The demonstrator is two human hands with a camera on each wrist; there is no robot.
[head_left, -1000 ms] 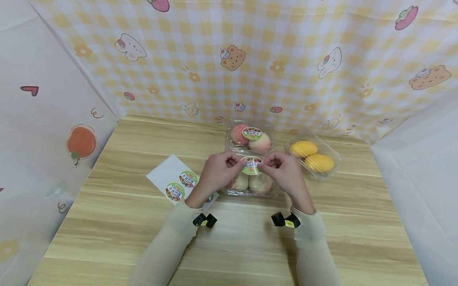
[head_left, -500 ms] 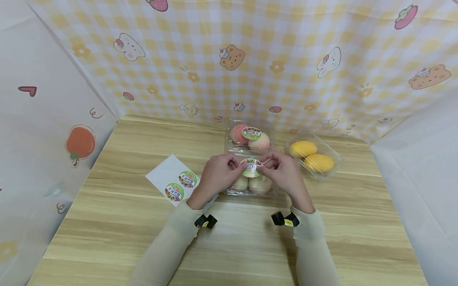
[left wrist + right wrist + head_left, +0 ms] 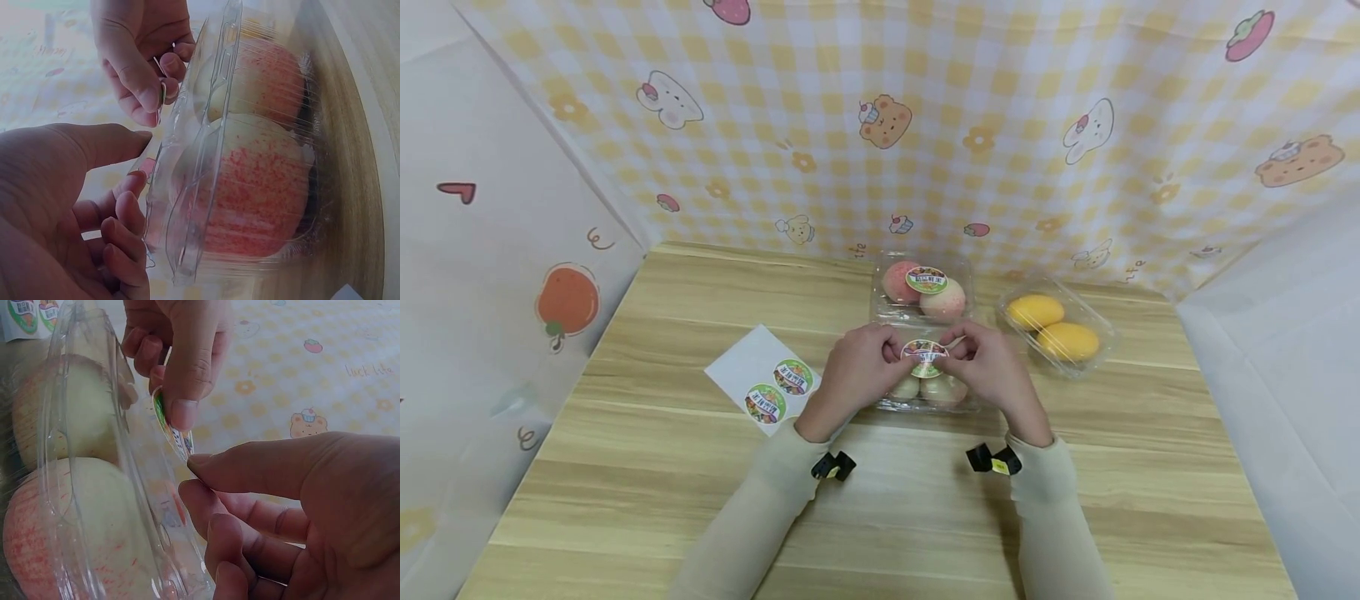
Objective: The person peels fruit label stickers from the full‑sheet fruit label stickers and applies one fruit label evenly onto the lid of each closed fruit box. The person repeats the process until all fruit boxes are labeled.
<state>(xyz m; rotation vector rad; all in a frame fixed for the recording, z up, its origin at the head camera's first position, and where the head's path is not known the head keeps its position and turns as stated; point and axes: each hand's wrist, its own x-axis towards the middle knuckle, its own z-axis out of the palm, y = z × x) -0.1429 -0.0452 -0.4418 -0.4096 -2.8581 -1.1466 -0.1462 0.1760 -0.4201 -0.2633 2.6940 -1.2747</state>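
Note:
An oval fruit sticker (image 3: pixel 925 348) with green and white print is stretched between my two hands, over the lid of a clear plastic box (image 3: pixel 917 406). My left hand (image 3: pixel 861 367) pinches its left edge between thumb and index finger. At the opposite edge, my right hand (image 3: pixel 988 367) pinches it the same way. The right wrist view has the sticker (image 3: pixel 172 428) nearly edge-on, close to the lid's surface. Pale, red-speckled peaches (image 3: pixel 262 181) lie inside this box, shown best in the left wrist view.
Behind it stands another clear box with two peaches (image 3: pixel 943 300) and a sticker (image 3: pixel 927 280) on its lid. To the right is a box with two yellow mangoes (image 3: pixel 1067 342). A white sticker sheet (image 3: pixel 741 358) lies left of my hands, partly under my left forearm.
Both hands have shifted slightly toward me with the sticker, which now sits a little lower over the box in the head view. The other boxes have stayed put.

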